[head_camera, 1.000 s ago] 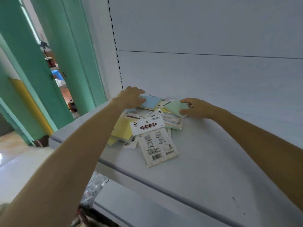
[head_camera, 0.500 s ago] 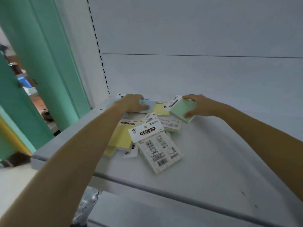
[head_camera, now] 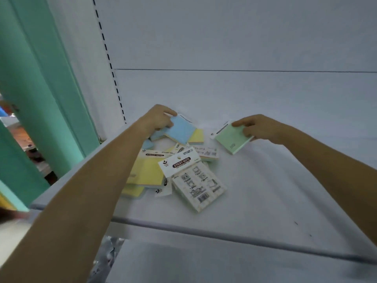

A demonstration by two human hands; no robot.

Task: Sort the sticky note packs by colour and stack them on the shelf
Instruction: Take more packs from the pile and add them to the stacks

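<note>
Newly lifted off the mixed pile (head_camera: 183, 174), a blue pack (head_camera: 180, 129) is being pinched by the left hand (head_camera: 158, 119), while the right hand (head_camera: 259, 127) is pinching the green pack (head_camera: 232, 139), now drawn further right. Sorting is barely starting; nothing is sitting stacked on the shelf (head_camera: 265, 190) yet.

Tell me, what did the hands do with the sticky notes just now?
The left hand took hold of the blue pack and tipped it up off the others. The right hand pulled the green pack rightward, clear of them. The yellow pack and the barcode pack stayed put.
</note>
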